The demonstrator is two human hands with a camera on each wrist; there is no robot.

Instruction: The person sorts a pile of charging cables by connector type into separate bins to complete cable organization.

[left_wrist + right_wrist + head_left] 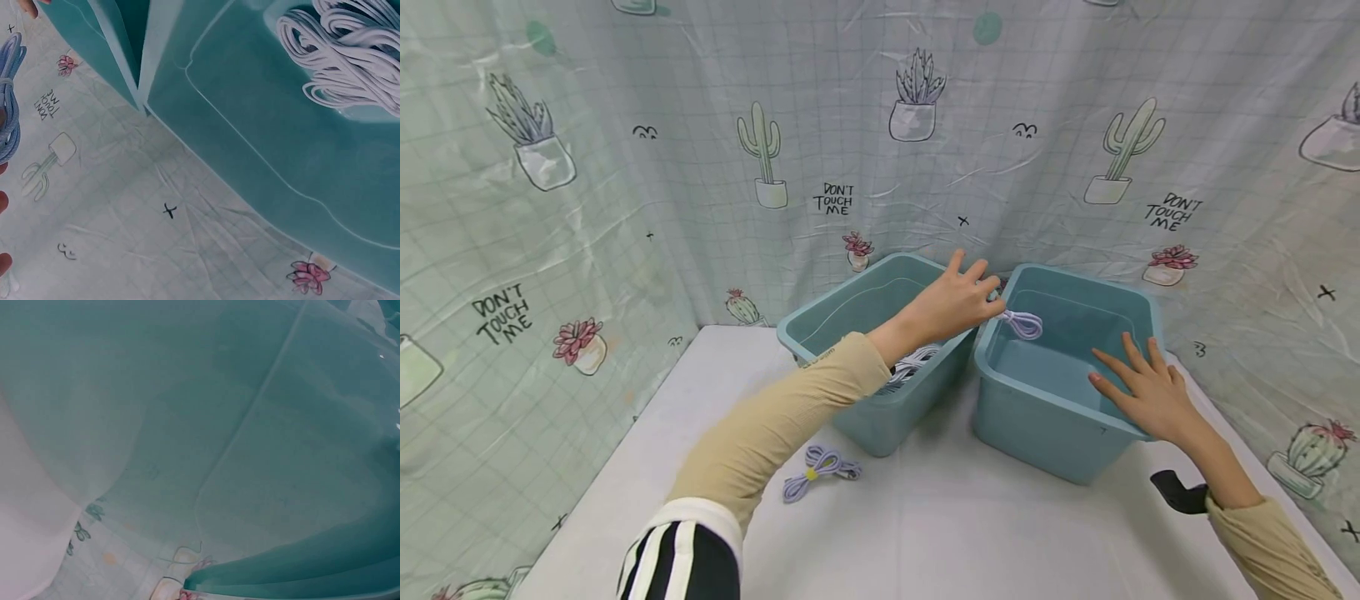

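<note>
My left hand (957,293) is raised between two teal bins and pinches a coiled lavender cable (1022,325), which hangs over the near-left rim of the right bin (1037,417). In the left wrist view the same cable coil (9,94) shows at the left edge beside the fingertips. Over the right bin's right rim reaches my right hand (1150,398), its fingers spread and holding nothing. White cable bundles (350,56) lie inside the left bin (880,425). Another lavender cable bundle (820,472), tied with a yellow band, lies on the white table.
Behind the bins hangs a patterned curtain (865,167) that also runs along both sides of the table (880,542). A black strap (1180,493) sits at my right wrist.
</note>
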